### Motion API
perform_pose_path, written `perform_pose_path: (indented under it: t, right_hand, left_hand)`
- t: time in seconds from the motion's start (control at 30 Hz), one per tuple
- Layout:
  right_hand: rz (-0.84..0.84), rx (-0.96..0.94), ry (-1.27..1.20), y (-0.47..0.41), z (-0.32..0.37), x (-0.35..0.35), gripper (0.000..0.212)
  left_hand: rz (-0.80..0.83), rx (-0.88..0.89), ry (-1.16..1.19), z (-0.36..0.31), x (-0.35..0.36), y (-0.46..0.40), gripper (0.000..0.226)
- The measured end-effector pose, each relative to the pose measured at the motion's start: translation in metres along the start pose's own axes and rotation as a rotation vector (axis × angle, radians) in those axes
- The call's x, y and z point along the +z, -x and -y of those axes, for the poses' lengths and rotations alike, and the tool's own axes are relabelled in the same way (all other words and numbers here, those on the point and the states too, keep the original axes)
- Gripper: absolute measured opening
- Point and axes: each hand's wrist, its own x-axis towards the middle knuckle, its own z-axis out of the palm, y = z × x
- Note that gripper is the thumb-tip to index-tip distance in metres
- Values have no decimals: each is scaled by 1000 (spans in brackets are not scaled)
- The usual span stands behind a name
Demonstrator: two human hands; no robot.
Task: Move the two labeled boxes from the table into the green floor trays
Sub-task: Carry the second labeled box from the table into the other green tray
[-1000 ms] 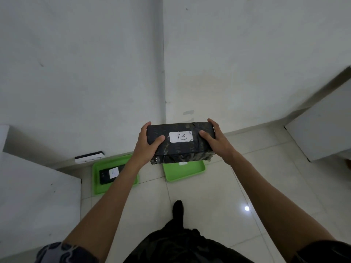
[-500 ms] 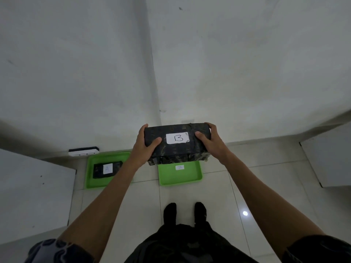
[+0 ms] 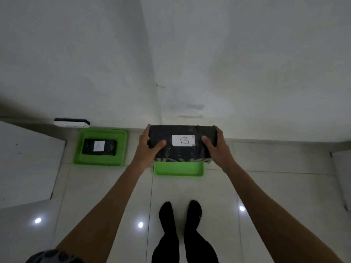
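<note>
I hold a dark box with a white label "B" in the air, level, with my left hand on its left end and my right hand on its right end. The box hangs over the right green tray on the floor and hides most of it. To the left, a second green tray holds the dark box labeled "A", lying flat inside it.
White walls meet in a corner just behind the trays. A white table top lies at the left, another white surface at the right edge. A white and black power strip sits by the wall. My feet stand on the tiled floor.
The view has swung further down toward the floor and I have stepped closer. Box B now hangs directly over the right tray and covers more of it; both hands keep their grip.
</note>
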Motion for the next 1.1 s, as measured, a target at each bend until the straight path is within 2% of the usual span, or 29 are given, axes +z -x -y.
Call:
perform_pose_path:
  t: [0.17, 0.33, 0.6, 0.83, 0.97, 1.1]
  right_hand:
    - [-48, 32, 15, -76, -138, 65, 70]
    - [-59, 74, 51, -148, -269, 125, 69]
    - [-39, 92, 22, -230, -397, 187, 77]
    - [-20, 66, 36, -243, -421, 197, 79]
    - [73, 96, 67, -231, -397, 183, 86]
    - [58, 34, 272, -186, -344, 148, 82]
  left_hand:
    - [89, -51, -8, 143, 35, -81, 83]
    - [165, -98, -123, 276, 71, -160, 88]
    - [177, -136, -236, 408, 108, -243, 91]
    - [136, -103, -261, 437, 110, -252, 87]
    - [102, -142, -286, 414, 104, -236, 88]
    - [147, -114, -501, 358, 85, -188, 76]
